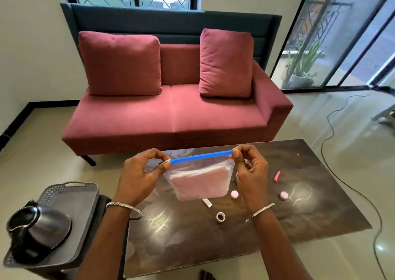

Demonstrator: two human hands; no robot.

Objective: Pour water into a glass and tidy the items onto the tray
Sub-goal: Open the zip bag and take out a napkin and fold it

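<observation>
Clearly the tidying step is under way: the left hand [140, 172] and the right hand [250, 170] are each pinching one end of the blue seal of a clear zip bag [201, 179], fingers closed tight on it, holding it up above the counter [288, 222]. A pink folded item is sitting inside. Next, I judge, the seal is needing pressing shut, then carrying left to the grey tray [70, 196], where a dark jug [36, 224] is taking up the near part. Far tray room is lying open; small caps and a tape roll [220, 217] are lying beneath.
</observation>
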